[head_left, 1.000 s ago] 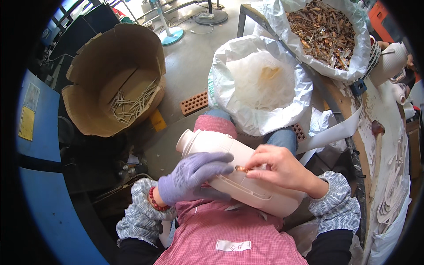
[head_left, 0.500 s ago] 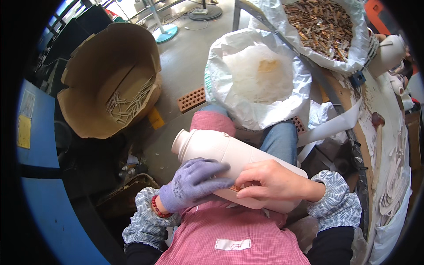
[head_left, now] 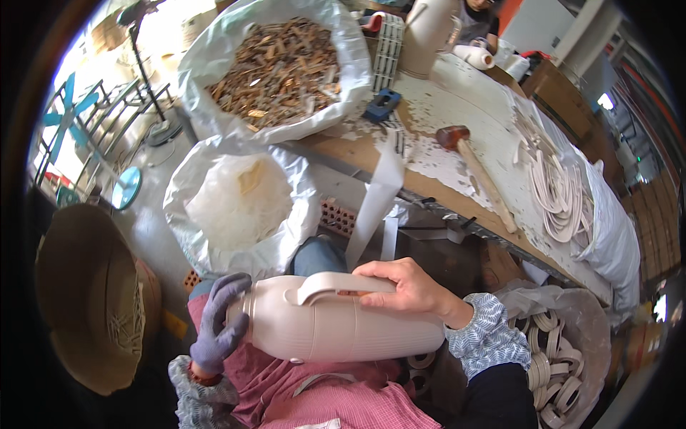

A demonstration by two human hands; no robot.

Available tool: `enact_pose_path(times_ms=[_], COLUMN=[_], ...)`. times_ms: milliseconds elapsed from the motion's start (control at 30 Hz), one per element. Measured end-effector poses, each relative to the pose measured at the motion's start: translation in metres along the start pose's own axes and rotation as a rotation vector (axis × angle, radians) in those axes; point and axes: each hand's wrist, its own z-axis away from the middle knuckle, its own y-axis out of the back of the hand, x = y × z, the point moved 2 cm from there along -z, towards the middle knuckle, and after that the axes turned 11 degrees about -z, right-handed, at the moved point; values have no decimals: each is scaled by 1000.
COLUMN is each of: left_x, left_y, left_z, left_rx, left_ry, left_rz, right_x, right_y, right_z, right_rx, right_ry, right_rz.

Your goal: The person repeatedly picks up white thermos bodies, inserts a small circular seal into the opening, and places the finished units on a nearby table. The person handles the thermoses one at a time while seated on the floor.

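Note:
A pale pink vacuum flask (head_left: 343, 325) lies on its side across my lap, its neck to the left and its handle (head_left: 321, 284) uppermost. My left hand (head_left: 220, 314), in a purple glove, is closed round the neck. With bare fingers, my right hand (head_left: 404, 286) grips the handle's right end; thumb and fingers press on it. A small orange-brown strip (head_left: 350, 292) shows on the handle beside those fingertips. The palm side of my right hand is hidden.
Ahead stand a white sack (head_left: 236, 207) of clear film and a larger sack (head_left: 286, 71) of brown scraps. A mallet (head_left: 482, 171) and pale straps (head_left: 557, 193) lie on the worktable (head_left: 436, 100). A bag (head_left: 564, 350) holds pale rings; a carton (head_left: 86, 286) stands left. A person sits far off.
The view has swung right toward the worktable. The flask has turned so that its handle faces up. My left hand has shifted to the neck, and my right hand now grips the handle.

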Motion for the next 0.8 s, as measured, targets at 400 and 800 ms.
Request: enact_pose_path(times_ms=[400,800], left_x=[-46,-73], left_y=[-81,-77], left_z=[-210,-255], left_rx=[105,-202], left_ry=[-40,30], left_rz=[-221,-549], right_x=[113,45], right_y=[275,198], right_z=[-47,-61], right_rx=[1061,295], right_ry=[-222,-138], right_rz=[1114,859])
